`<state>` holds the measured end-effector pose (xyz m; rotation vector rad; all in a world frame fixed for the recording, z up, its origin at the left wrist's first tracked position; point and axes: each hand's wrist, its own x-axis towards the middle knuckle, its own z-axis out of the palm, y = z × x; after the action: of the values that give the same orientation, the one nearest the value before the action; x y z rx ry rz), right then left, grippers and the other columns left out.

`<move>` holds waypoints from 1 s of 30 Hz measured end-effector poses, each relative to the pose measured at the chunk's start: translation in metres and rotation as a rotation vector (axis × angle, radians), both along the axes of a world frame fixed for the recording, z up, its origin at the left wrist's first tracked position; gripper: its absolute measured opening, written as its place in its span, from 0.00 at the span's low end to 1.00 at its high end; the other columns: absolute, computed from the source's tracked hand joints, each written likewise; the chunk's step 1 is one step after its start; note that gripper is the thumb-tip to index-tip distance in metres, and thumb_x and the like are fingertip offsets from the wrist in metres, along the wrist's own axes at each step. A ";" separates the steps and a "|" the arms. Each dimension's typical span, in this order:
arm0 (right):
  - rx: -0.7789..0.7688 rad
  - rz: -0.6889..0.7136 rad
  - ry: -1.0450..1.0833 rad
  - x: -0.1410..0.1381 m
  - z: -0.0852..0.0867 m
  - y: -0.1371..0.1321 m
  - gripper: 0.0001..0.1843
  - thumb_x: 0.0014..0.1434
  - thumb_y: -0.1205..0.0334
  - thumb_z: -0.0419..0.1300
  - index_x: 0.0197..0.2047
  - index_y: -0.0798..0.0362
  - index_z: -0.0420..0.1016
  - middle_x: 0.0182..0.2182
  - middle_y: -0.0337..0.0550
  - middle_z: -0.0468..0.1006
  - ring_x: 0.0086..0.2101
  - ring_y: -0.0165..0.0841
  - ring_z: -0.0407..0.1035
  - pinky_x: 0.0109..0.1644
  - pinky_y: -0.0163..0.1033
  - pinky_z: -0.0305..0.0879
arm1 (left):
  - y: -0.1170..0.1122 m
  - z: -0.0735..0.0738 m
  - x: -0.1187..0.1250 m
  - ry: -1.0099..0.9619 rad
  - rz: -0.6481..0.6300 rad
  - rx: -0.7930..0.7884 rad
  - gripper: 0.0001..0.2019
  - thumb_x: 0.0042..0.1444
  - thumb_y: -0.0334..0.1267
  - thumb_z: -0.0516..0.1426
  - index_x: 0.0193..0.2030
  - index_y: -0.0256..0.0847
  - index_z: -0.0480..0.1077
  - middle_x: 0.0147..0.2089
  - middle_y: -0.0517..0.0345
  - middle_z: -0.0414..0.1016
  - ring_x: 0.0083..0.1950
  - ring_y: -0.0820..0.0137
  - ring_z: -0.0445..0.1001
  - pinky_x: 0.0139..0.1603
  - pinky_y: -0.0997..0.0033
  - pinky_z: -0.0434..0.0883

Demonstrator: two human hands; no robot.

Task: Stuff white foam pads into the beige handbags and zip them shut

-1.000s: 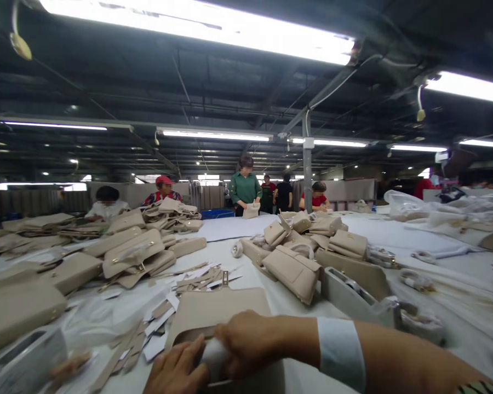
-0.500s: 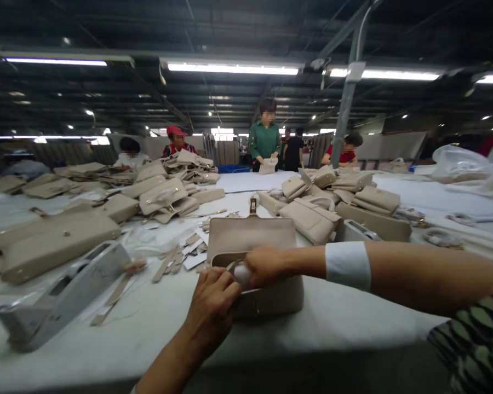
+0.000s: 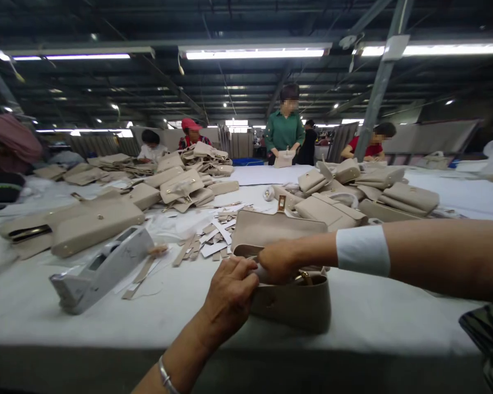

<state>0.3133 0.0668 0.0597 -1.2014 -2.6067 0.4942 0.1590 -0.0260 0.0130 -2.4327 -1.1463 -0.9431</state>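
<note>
A beige handbag (image 3: 291, 306) stands near the table's front edge, its flap (image 3: 279, 224) raised at the back with a gold clasp (image 3: 281, 203) on top. My left hand (image 3: 230, 293) is closed on the left end of the bag's rim. My right hand (image 3: 279, 261) reaches down into the mouth of the bag from the right. A pale bundle (image 3: 263, 273) shows beneath its curled fingers, most of it hidden. Gold hardware (image 3: 303, 277) shows at the right part of the opening.
A grey tape dispenser (image 3: 102, 268) stands to the left, with beige strips and paper scraps (image 3: 213, 241) beyond it. Piles of beige bags (image 3: 184, 186) lie at left and right (image 3: 332, 210). Across the table a person in green (image 3: 285, 134) handles a bag; other people sit nearby.
The view has shifted, so things appear further right. My right hand has gone deeper into the bag, and the white bundle shows less. The bag opening gapes wider at right.
</note>
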 end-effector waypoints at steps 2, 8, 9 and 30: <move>-0.074 0.099 -0.271 0.005 0.005 -0.009 0.06 0.41 0.61 0.66 0.21 0.53 0.74 0.19 0.40 0.73 0.22 0.34 0.68 0.29 0.37 0.65 | 0.002 0.000 0.000 0.011 -0.031 -0.001 0.06 0.56 0.30 0.53 0.34 0.41 0.72 0.49 0.53 0.74 0.49 0.62 0.66 0.49 0.59 0.64; -0.221 0.230 -0.361 0.031 0.047 -0.022 0.20 0.55 0.53 0.61 0.48 0.55 0.75 0.33 0.44 0.78 0.29 0.33 0.70 0.30 0.34 0.63 | 0.005 0.005 -0.002 0.058 -0.069 -0.076 0.07 0.60 0.32 0.51 0.35 0.41 0.70 0.50 0.53 0.74 0.46 0.64 0.70 0.46 0.60 0.63; -0.210 0.272 -0.313 0.038 0.054 -0.022 0.22 0.55 0.55 0.61 0.52 0.54 0.73 0.36 0.43 0.78 0.32 0.33 0.71 0.33 0.33 0.64 | 0.005 0.005 -0.003 0.055 -0.071 -0.075 0.07 0.60 0.32 0.50 0.35 0.40 0.70 0.50 0.53 0.74 0.46 0.64 0.70 0.46 0.60 0.63; 0.594 0.982 -0.440 0.031 0.040 -0.011 0.10 0.61 0.65 0.55 0.29 0.57 0.73 0.36 0.47 0.75 0.39 0.36 0.65 0.48 0.42 0.58 | 0.005 -0.008 -0.002 -0.041 -0.015 0.085 0.06 0.57 0.32 0.54 0.31 0.39 0.71 0.50 0.48 0.70 0.46 0.62 0.68 0.44 0.62 0.68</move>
<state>0.3442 0.0556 0.0996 0.2332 -3.2069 -0.4619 0.1571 -0.0215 0.0053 -2.3684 -1.0803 -1.0296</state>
